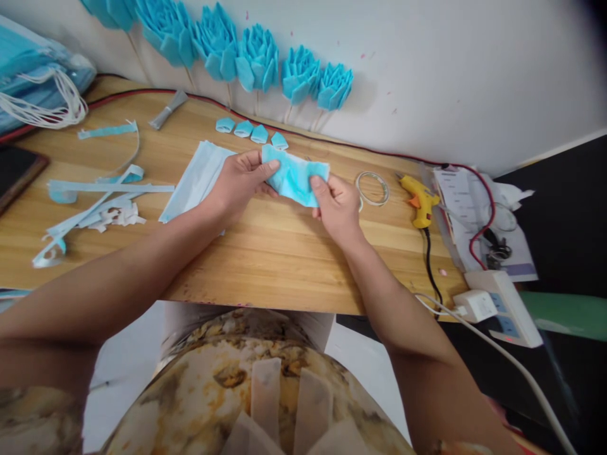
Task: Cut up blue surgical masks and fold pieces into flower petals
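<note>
Between my two hands a light blue piece of face-mask fabric [294, 178] is held stretched above the table. My left hand [244, 180] pinches its left end, thumb on top. The right end is gripped by my right hand [337, 201], its thumb pressed on the near corner. Under and beside my left wrist lies a stack of flat pale blue mask sheets [199, 174]. Just beyond the fabric several small folded blue petals [258, 133] sit in a row. A roll of tape [372, 188] lies to the right of my right hand.
Several blue fabric flowers [258, 57] on sticks lean against the wall. Cut strips [109, 188] and white scraps [118, 215] lie at left, near a phone [19, 174] and bagged masks [38, 76]. A yellow glue gun [418, 199] and power strip [507, 309] are at right.
</note>
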`<act>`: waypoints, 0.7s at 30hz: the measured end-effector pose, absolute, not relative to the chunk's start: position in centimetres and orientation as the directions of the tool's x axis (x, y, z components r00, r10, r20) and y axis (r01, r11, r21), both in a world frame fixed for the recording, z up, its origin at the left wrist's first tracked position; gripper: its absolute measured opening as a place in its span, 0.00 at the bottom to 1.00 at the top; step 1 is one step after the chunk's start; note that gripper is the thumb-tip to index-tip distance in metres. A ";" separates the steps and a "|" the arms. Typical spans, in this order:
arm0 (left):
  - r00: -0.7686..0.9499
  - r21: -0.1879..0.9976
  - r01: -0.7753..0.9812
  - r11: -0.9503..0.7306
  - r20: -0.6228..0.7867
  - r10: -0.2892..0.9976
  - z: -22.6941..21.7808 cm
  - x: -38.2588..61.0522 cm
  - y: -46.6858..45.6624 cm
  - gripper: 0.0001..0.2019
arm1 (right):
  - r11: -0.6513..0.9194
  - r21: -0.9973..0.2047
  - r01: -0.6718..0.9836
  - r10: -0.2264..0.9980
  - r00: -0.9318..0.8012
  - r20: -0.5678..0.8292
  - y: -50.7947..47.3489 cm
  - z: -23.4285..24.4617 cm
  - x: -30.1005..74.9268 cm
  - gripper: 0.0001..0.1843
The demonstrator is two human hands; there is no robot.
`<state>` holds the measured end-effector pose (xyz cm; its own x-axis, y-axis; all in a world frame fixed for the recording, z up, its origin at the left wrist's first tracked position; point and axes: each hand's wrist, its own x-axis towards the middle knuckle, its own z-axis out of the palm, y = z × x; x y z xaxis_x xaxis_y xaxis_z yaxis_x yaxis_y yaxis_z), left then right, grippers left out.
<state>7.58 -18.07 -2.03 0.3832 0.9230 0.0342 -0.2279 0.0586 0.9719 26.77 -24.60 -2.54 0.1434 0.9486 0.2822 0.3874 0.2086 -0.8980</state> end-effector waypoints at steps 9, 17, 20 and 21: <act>0.386 0.974 -0.215 0.073 0.016 0.922 -1.7 7.7 -18.2 0.11 | 0.201 -0.895 0.399 0.953 0.130 0.272 -24.6 -2.6 26.8 0.29; 0.382 0.968 -0.229 0.099 -0.004 0.924 -1.6 7.8 -18.3 0.08 | 0.192 -0.903 0.385 0.947 0.169 0.273 -24.5 -2.8 26.8 0.29; 0.384 0.968 -0.227 0.102 -0.008 0.923 -1.6 7.8 -18.3 0.08 | 0.209 -0.891 0.402 0.956 0.109 0.274 -24.6 -2.7 26.8 0.30; 0.383 0.969 -0.226 0.098 -0.004 0.924 -1.6 7.8 -18.3 0.09 | 0.202 -0.897 0.393 0.949 0.147 0.278 -24.5 -2.7 26.9 0.30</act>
<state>7.77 -18.29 -1.60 0.3831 0.9237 -0.0045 -0.2256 0.0983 0.9693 26.86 -24.51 -2.70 0.1471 0.9493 0.2777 0.3926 0.2017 -0.8973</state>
